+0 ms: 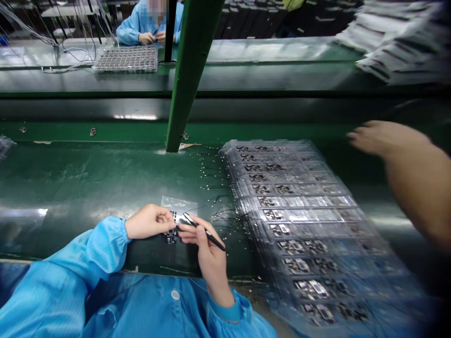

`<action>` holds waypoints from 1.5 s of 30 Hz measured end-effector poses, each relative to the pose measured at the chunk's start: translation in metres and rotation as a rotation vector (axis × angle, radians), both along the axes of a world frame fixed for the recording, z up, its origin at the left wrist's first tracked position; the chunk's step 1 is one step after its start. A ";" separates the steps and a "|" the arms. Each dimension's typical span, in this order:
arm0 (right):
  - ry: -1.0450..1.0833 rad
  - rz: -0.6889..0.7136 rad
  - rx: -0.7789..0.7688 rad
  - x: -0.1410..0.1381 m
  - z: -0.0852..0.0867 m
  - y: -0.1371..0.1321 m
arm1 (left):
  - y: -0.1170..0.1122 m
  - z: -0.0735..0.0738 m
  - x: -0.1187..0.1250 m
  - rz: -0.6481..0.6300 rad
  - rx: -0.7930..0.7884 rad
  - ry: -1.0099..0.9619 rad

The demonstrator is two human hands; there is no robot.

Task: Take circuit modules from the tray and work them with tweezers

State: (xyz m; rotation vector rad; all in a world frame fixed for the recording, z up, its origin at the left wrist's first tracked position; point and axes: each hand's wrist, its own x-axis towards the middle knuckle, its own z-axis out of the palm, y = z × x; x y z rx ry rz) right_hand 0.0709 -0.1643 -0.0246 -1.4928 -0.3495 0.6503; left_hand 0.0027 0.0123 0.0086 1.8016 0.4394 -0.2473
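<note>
My left hand [151, 221] is closed, its thumb and fingertips pinched at the edge of a small circuit board [171, 236]. Held like a pen in my right hand [207, 249] is a pair of black tweezers [207, 234], tips pointing up and left near the left fingertips. The right fingers come close to the board's other side; whether they touch it, I cannot tell. Behind both hands a clear plastic sheet [186, 204] with small black pieces lies on the green bench [88, 188], partly covered by the fingers.
To the right, stacked clear trays [299, 202] hold small circuit boards, with thin wires trailing out leftward. A green post [188, 70] rises behind my hands. Another person's bare arm [405, 159] reaches in from the right. Across the line, a blue-sleeved person [132, 30] sits near a tray [125, 58].
</note>
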 end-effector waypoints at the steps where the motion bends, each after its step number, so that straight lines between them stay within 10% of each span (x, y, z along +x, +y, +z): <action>1: -0.006 0.039 -0.012 -0.002 0.001 0.001 | 0.000 0.000 0.000 -0.008 0.033 -0.019; 16: -0.443 0.025 -0.158 -0.013 0.008 0.013 | -0.003 0.004 -0.003 -0.090 0.102 -0.065; 25: -0.033 0.066 -0.074 -0.003 0.012 0.013 | -0.003 0.003 -0.002 -0.032 0.003 -0.064; 45: -0.391 -0.025 -0.151 -0.015 0.002 0.019 | -0.010 0.000 -0.003 0.005 0.037 -0.021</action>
